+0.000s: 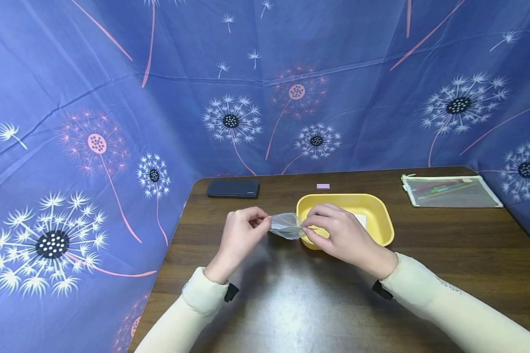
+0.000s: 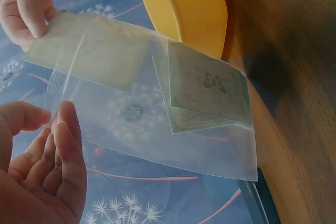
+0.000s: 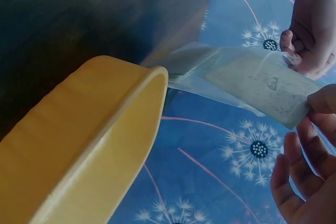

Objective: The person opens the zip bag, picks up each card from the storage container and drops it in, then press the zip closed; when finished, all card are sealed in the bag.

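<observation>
Above the table, a clear zip bag (image 1: 286,230) is stretched between the two hands. My left hand (image 1: 240,240) pinches the edge of the bag's mouth between thumb and fingers. Opposite it, my right hand (image 1: 342,235) pinches the corner of a pale printed card (image 3: 275,90). In the left wrist view that card lies across the mouth, mostly within the bag's outline. Two overlapping square cards (image 2: 210,85) sit at the bottom of the bag, the front one printed with a butterfly.
Beside the bag, partly behind my right hand, stands a yellow tray (image 1: 385,220) with a white paper piece (image 1: 360,220) in it. Farther back are a dark case (image 1: 232,189), a small lilac block (image 1: 323,186) and a mesh zip pouch (image 1: 455,191) holding pencils.
</observation>
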The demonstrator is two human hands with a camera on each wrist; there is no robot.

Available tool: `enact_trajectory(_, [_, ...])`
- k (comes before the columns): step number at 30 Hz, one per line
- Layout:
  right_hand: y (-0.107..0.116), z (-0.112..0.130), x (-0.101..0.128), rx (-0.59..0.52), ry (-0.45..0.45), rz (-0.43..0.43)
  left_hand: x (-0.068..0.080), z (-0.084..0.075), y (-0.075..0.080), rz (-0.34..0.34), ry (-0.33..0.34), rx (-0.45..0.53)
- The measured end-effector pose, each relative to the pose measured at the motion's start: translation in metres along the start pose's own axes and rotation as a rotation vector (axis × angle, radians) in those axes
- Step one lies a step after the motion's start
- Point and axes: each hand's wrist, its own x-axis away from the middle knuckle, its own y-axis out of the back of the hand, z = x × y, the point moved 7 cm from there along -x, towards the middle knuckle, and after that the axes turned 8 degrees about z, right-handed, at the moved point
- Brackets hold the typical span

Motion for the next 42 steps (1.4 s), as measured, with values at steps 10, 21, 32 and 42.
enact_trajectory(10, [-0.015,-0.005,-0.003,0.064,0.003,0.024,-0.001,-0.003,0.000,-0.002,-0.007,-0.002])
enact_trajectory(21, [-0.027,-0.012,-0.017,0.084,-0.077,0.140,-0.001,-0.003,-0.001,0.008,-0.006,0.002])
enact_trajectory(32, [-0.045,-0.018,-0.041,0.060,-0.123,0.244,-0.002,-0.004,-0.001,0.014,-0.012,0.004])
enact_trajectory(42, [-0.049,-0.016,-0.045,0.067,-0.100,0.278,-0.001,-0.004,-0.001,0.008,-0.010,-0.002])
